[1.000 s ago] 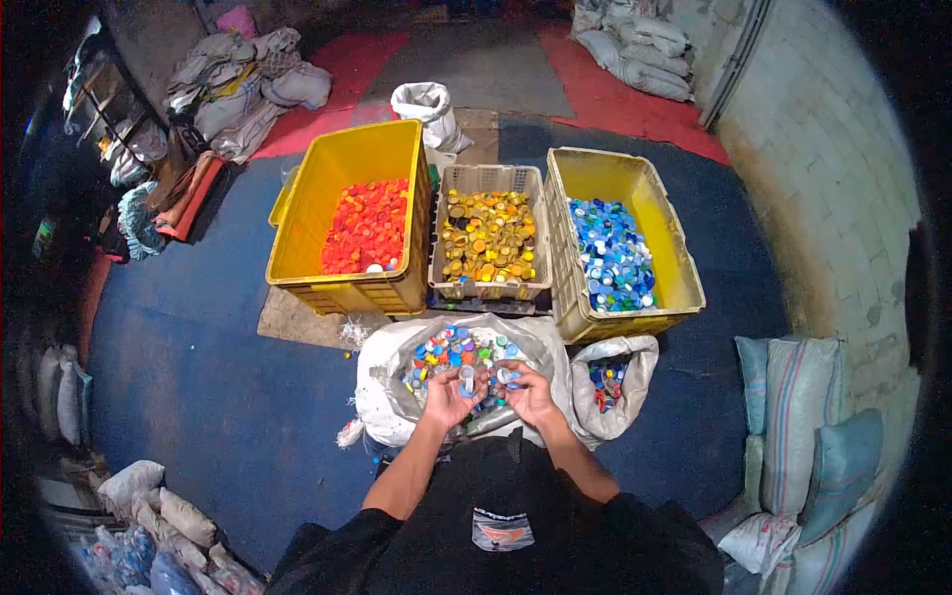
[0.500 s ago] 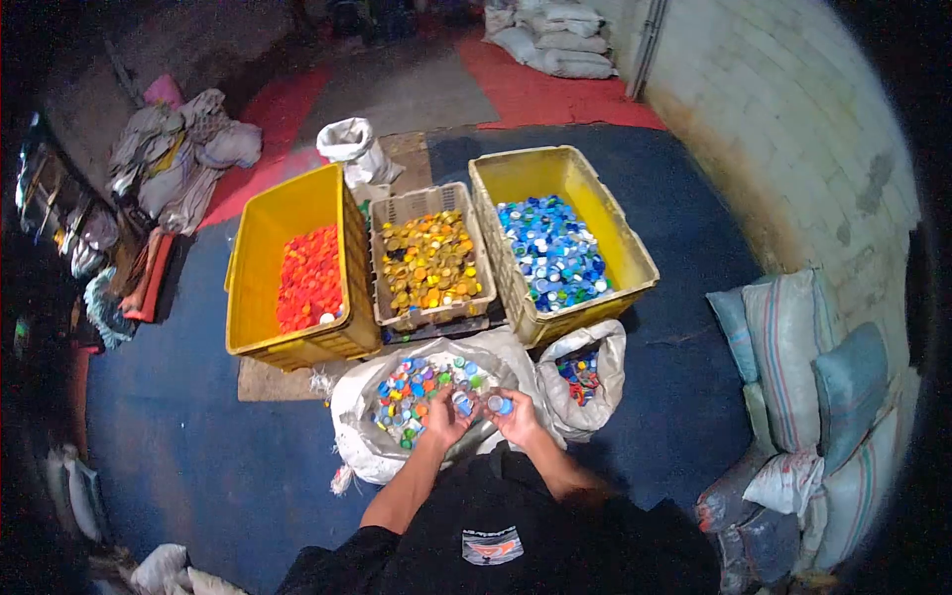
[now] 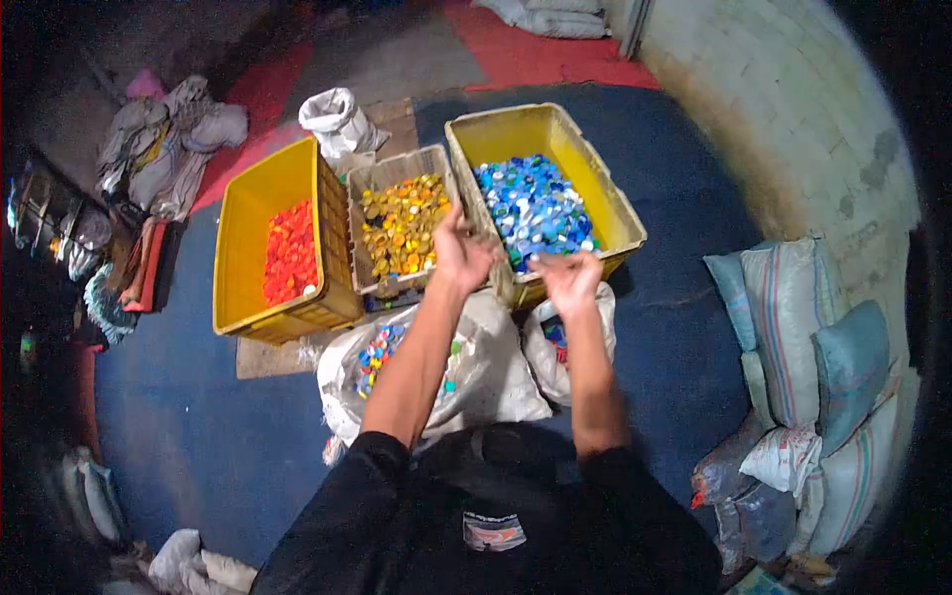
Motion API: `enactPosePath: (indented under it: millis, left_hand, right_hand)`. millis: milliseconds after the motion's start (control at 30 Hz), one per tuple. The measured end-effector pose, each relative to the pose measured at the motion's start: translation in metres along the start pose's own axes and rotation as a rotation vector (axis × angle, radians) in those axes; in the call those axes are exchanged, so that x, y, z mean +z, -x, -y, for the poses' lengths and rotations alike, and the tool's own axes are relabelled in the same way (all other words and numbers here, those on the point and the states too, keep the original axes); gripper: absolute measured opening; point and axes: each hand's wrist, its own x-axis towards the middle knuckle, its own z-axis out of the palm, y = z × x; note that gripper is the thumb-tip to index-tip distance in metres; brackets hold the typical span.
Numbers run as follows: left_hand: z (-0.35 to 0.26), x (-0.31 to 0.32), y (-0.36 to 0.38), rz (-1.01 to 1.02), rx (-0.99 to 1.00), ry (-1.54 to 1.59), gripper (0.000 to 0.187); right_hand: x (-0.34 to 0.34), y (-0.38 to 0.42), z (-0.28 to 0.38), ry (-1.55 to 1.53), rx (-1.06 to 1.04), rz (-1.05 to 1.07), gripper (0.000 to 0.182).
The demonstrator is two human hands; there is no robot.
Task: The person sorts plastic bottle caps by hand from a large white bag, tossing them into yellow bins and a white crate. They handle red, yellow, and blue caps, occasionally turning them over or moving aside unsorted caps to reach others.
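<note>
My left hand [image 3: 463, 256] is raised between the yellow-cap crate and the blue-cap crate, fingers spread, with nothing visible in it. Over the near rim of the blue-cap crate [image 3: 625, 243] is my right hand [image 3: 572, 282], its fingertips pointing left and smeared by motion; whether they hold a cap is unclear. Blue, white and green caps [image 3: 535, 208] fill the bottom of that crate. Below my forearms lies an open white sack [image 3: 342, 382] of mixed caps [image 3: 382, 347], partly hidden by my left arm.
A yellow crate [image 3: 238, 248] holds red caps [image 3: 291, 248]; a smaller crate [image 3: 359, 183] holds yellow caps [image 3: 407, 213]. A smaller sack [image 3: 603, 332] is behind my right forearm. Another white sack [image 3: 337, 119] stands beyond the crates. Stuffed sacks [image 3: 783, 337] lean along the right wall.
Both hands have moved forward from above the mixed-cap sack to the blue-cap crate and spread apart. The caps seen in them earlier are no longer clearly visible. The view has shifted slightly.
</note>
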Motion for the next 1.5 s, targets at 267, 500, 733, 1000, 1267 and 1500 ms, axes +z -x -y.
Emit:
enactPosePath:
  millis: [267, 500, 733, 1000, 1267, 1500]
  left_hand:
    - [-0.004, -0.219, 0.065, -0.265, 0.049, -0.114, 0.06]
    - [0.063, -0.368, 0.187, -0.687, 0.019, -0.32, 0.04]
    - [0.089, -0.332, 0.247, -0.993, 0.022, -0.228, 0.023]
    - [0.116, -0.358, 0.272, -0.994, 0.073, -0.42, 0.022]
    - [0.076, -0.342, 0.248, -0.895, 0.103, -0.447, 0.025]
    - [0.036, -0.314, 0.187, -0.681, 0.037, -0.235, 0.031]
  right_hand:
    - [-0.076, 0.04, -0.075, 0.899, -0.071, -0.267, 0.025]
    - [-0.125, 0.086, -0.169, 1.795, -0.078, 0.083, 0.022]
    - [-0.155, 0.063, -0.252, 1.983, -0.19, 0.47, 0.026]
    - [-0.142, 0.048, -0.294, 2.23, -0.146, 0.325, 0.043]
    - [-0.139, 0.053, -0.308, 2.077, -0.17, 0.332, 0.035]
    - [-0.104, 0.09, -0.307, 1.286, 0.324, 0.519, 0.037]
